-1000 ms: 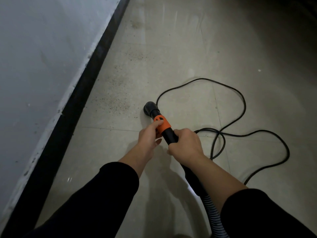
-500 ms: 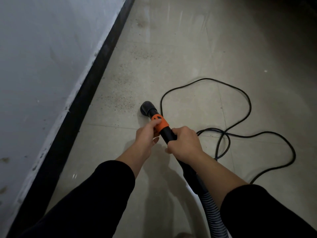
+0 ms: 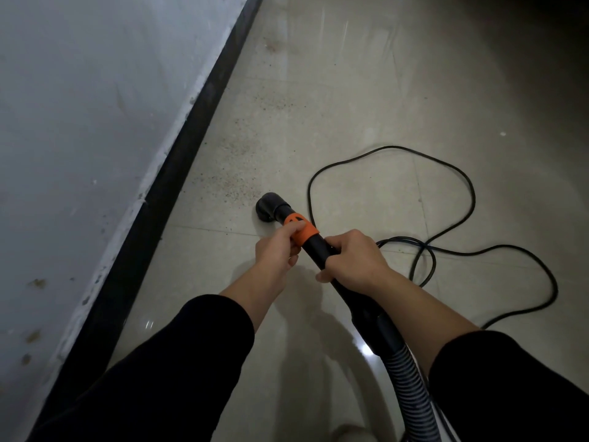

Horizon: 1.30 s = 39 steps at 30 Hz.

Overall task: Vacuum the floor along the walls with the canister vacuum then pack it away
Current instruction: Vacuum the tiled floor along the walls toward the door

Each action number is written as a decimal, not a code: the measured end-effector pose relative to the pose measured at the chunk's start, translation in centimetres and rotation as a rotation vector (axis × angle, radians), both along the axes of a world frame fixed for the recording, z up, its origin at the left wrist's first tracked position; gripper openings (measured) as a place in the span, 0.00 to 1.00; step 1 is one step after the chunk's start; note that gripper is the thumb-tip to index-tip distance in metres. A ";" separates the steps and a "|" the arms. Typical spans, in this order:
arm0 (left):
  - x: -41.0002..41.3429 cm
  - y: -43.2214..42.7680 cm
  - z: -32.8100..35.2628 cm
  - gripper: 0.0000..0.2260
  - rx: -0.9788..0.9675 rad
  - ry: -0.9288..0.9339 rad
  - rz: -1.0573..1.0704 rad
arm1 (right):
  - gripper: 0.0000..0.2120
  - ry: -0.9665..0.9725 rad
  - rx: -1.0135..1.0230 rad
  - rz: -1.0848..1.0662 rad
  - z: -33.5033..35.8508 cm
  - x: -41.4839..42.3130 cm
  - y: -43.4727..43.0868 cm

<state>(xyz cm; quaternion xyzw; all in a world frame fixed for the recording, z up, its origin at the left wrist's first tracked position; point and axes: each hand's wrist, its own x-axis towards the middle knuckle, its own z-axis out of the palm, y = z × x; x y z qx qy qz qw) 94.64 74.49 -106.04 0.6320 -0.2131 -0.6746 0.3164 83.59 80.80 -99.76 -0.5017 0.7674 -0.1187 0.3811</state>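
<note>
Beige floor tiles [image 3: 366, 100] lie under a black, orange-collared vacuum wand [image 3: 315, 249].

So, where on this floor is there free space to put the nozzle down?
Free: the tile between the black baseboard and the left hand, and the floor beyond the power cord loop. Crowded: right of the right hand, where the cord crosses itself. Grit lies ahead of the nozzle. Both hands hold the vacuum wand.
</note>
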 end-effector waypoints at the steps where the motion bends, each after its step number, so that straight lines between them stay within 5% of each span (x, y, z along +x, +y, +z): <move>1: 0.2 0.0 0.1 0.08 0.000 0.000 0.004 | 0.12 0.002 0.001 0.008 0.0 0.1 0.0; 39: 8.4 -0.3 1.0 0.08 0.036 -0.096 0.102 | 0.12 -0.019 0.034 0.193 -0.1 6.4 -1.8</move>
